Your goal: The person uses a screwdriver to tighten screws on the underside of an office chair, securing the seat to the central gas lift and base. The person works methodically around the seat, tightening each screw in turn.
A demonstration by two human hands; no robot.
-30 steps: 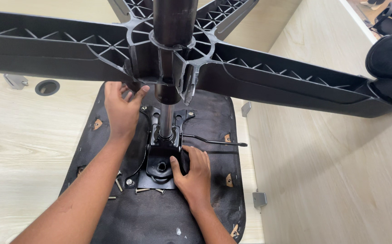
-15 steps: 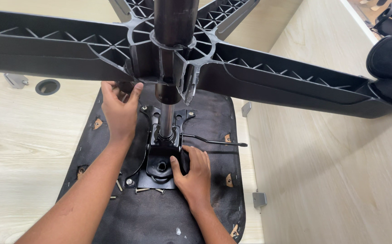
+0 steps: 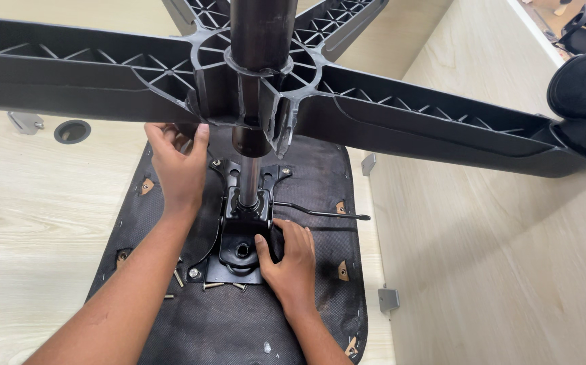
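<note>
Upturned office chair. Star base [image 3: 442,122] fills the top of view, arms running out to 9 and 3 o'clock, caster [image 3: 583,84] at 2 o'clock. Gas lift column [image 3: 260,40] drops from the hub at 12 into the tilt mechanism plate [image 3: 239,243] at centre, which sits on the black seat underside [image 3: 306,176]. Lever [image 3: 320,213] sticks out toward 3.

Left hand [image 3: 179,169] at 10 o'clock from the plate, fingers curled up against the hub's lower edge, gripping it.
Right hand [image 3: 293,260] at 4 o'clock, fingers closed around the plate's right edge, thumb near the centre hole.

Loose screws [image 3: 222,286] along the plate's 6 o'clock edge.

Judgement: pin the plate flat with the right, keep the column vertical with the left, don't lean on the lever.
</note>
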